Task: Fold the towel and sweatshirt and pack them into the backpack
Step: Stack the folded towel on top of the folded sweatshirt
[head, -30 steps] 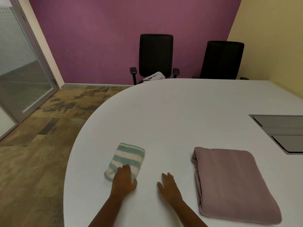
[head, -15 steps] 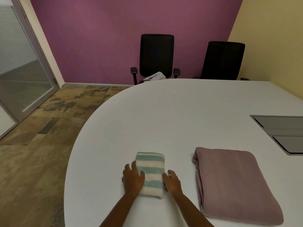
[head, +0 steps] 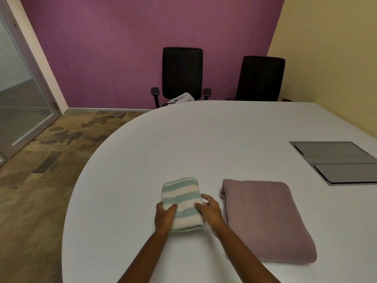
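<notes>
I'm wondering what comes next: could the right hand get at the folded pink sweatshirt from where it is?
Probably yes. The right hand grips the striped towel, and the sweatshirt lies right beside it on the table with nothing between; it must release the towel first.

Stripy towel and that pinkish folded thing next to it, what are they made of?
The striped towel looks like soft terry cloth: matte, fuzzy, with puffy rounded folds. The mauve sweatshirt looks like fleecy knit, maybe cotton or a blend: matte, faintly napped, with thick soft edges.

Towel on table, left of sweatshirt, chairs behind
</notes>
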### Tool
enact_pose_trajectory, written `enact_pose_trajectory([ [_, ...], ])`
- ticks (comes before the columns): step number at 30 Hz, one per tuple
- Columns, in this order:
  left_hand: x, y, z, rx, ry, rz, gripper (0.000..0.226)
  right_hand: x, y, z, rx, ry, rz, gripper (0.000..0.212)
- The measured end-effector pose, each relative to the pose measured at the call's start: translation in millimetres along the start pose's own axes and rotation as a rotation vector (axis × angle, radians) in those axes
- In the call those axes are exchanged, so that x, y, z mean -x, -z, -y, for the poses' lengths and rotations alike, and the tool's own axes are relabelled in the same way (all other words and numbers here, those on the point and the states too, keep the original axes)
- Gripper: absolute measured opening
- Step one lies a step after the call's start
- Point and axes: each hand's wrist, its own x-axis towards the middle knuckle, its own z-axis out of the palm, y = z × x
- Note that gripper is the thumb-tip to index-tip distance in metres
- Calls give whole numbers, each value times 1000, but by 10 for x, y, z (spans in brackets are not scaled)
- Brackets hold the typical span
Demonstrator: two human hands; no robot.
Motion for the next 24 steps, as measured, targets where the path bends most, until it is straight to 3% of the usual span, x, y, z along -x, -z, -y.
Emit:
enact_pose_trajectory([
  [13,762,-1210,-736,47,-197,222,41,174,1551,235,-171,118,-258,34],
  [22,1076,-1785,-563,-61,-151,346,43,285,2202,-45,-25,50,-346,36],
  [24,1105,-1836,-487,-150,-125,351,52,306,2250,-128,69,15,-322,43],
])
